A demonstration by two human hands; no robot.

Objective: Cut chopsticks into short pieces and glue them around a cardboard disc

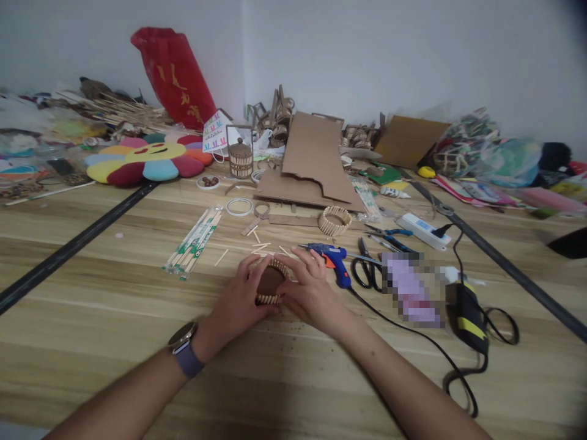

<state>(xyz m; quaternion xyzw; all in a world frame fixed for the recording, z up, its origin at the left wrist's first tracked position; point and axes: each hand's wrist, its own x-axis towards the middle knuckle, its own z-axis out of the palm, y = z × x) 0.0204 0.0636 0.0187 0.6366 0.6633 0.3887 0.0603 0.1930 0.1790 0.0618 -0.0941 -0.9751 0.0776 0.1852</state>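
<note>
Between my two hands is a small round basket of short wooden sticks (270,281) with a brown inner base. My left hand (238,293), with a watch on its wrist, curls around the basket's left side. Around the right side, my right hand (309,287) has its fingers closed on the rim. Parts of the basket wall are hidden by my fingers. Just beyond lie several loose short sticks (261,246). A blue hot glue gun (337,263) rests right of my right hand. Farther back sits a ring of wooden sticks (335,221).
Packed chopsticks (195,241) lie at left. Black scissors (362,269), pliers (397,235), a white power strip (424,231) and a black cord (413,333) are at right. Cardboard sheets (314,159), a lidded stick pot (241,159) and a flower cushion (156,162) stand behind.
</note>
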